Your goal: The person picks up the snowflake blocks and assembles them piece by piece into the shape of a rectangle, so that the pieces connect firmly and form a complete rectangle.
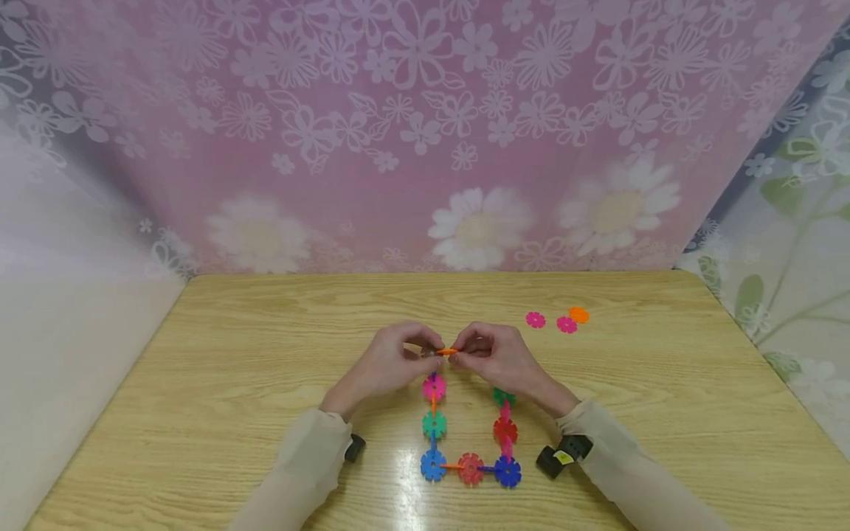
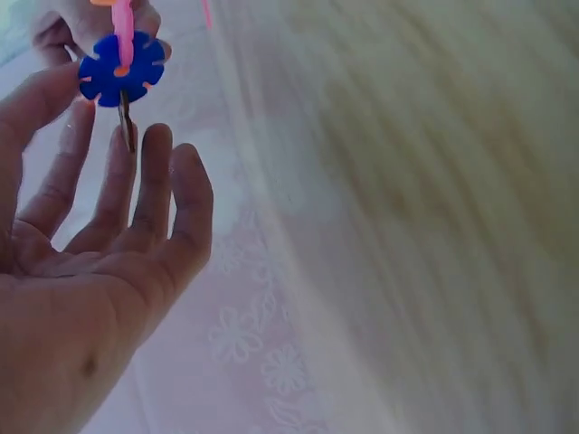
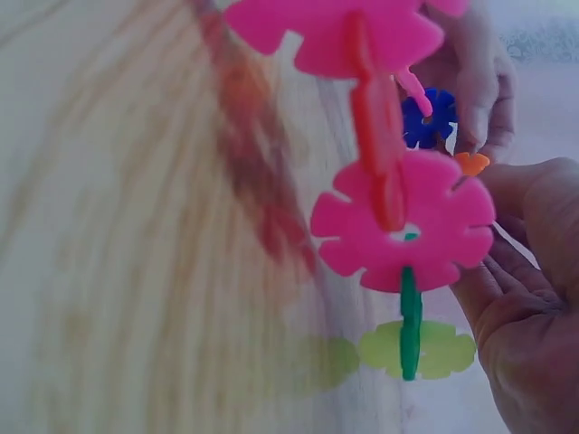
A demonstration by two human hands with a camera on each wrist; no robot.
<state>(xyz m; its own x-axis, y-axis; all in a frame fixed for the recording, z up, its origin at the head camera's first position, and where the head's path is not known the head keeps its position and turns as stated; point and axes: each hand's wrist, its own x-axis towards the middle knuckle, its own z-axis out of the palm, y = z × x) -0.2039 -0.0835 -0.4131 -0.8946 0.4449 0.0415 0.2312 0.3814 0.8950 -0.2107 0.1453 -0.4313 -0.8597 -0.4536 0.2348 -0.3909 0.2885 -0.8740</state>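
Note:
My left hand (image 1: 381, 361) and right hand (image 1: 501, 358) meet above the table. The right fingertips pinch an orange notched interlocking disc (image 1: 448, 352), seen edge-on. Between the left thumb and fingers is a brownish disc (image 2: 127, 127), slotted into a blue notched disc (image 2: 143, 65). Below the hands lies a chain of joined discs, with a pink disc (image 1: 434, 388), a teal disc (image 1: 434, 425) and a light-blue disc (image 1: 433, 466) down its left side. A salmon disc (image 1: 471, 468), a dark-blue disc (image 1: 508, 471) and a red disc (image 1: 505, 430) continue it. The right hand partly covers a green disc (image 1: 504, 397).
Two loose pink discs, one the left pink disc (image 1: 536, 320), lie beyond the right hand with a loose orange disc (image 1: 579, 315). The wooden table (image 1: 232, 383) ends at a flowered pink cloth (image 1: 372, 221). Both wrists wear dark straps.

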